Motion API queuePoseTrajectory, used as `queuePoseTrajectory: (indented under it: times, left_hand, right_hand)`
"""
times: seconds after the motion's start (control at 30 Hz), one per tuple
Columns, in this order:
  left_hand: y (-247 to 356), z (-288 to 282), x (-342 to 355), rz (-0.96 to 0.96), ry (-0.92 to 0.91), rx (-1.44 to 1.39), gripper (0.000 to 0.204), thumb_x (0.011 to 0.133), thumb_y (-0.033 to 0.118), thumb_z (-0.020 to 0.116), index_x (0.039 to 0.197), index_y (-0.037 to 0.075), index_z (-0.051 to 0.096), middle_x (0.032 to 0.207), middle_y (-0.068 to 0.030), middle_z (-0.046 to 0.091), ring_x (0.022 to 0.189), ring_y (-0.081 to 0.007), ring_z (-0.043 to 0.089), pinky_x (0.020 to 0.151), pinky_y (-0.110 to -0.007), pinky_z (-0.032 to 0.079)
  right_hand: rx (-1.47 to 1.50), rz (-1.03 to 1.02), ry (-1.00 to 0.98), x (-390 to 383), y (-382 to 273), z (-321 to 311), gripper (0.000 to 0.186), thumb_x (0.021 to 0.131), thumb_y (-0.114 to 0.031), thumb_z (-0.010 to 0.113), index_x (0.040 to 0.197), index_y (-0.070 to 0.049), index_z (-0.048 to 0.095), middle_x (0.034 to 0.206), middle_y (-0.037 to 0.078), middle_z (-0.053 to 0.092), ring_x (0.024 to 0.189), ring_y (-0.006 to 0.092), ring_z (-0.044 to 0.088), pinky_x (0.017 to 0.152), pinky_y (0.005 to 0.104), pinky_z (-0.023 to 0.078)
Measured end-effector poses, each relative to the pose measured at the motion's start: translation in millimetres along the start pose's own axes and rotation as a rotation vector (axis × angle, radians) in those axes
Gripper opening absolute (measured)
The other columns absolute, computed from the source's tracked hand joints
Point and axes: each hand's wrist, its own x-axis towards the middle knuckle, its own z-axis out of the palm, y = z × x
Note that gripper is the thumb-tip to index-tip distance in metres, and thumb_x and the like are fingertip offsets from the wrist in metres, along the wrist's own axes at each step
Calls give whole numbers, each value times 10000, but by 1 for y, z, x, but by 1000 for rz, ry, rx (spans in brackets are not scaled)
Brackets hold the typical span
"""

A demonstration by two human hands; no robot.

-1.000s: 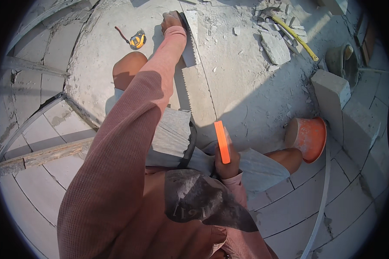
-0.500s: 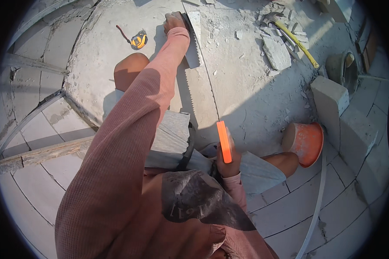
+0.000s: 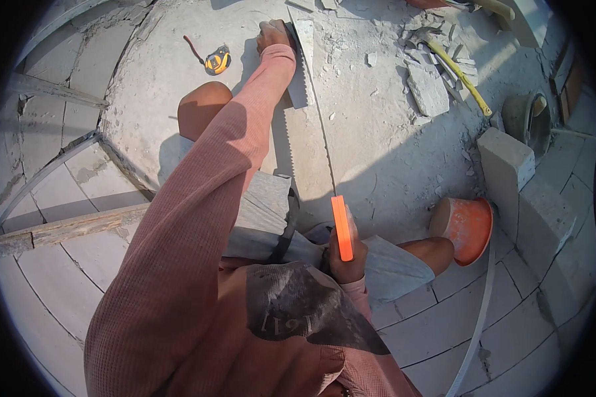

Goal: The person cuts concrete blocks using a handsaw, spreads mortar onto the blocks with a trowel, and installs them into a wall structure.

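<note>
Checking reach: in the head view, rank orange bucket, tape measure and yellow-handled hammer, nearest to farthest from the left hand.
From left hand:
1. Tape measure: to its left.
2. Yellow-handled hammer: right, over rubble.
3. Orange bucket: lower right.

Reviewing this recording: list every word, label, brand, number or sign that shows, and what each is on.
Shirt's dark front panel: pale printed characters, distorted by folds; I don't copy printed text.
Yellow-and-black tape measure: any marking is too small to read.
Handsaw's orange handle: no lettering can be made out.
I see no signs.
</note>
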Motion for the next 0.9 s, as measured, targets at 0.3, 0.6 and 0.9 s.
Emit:
queuePoseTrajectory:
  times: [0.3, 0.6, 0.9]
  left_hand:
    - [9, -4, -5, 13, -40, 32, 426, 980, 404, 442, 1029, 15, 608, 978, -305, 686, 926, -510, 656, 810, -566, 529]
    - [18, -2, 6, 27, 23, 2, 412, 974, 373, 457, 1023, -10, 602, 1012, -290, 689, 965, -497, 655, 851, -565, 522]
    - [5, -1, 10, -7, -8, 18, 453, 968, 421, 460, 1068, 3, 605, 1002, -301, 687, 970, -494, 657, 849, -555, 526]
  right_hand:
    - [61, -54, -32, 123, -11, 18, 627, 851, 7, 623, 1452, -53, 453, 1249, 226, 635, 878, 422, 671, 708, 390, 563]
    - [45, -167, 62, 78, 12, 9, 626, 851, 25, 609, 1453, -41, 450, 1250, 212, 637, 841, 424, 669, 692, 394, 558]
    - [-69, -233, 116, 15, 27, 9, 654, 852, -8, 642, 1468, -48, 431, 1165, 240, 658, 852, 429, 668, 699, 422, 556]
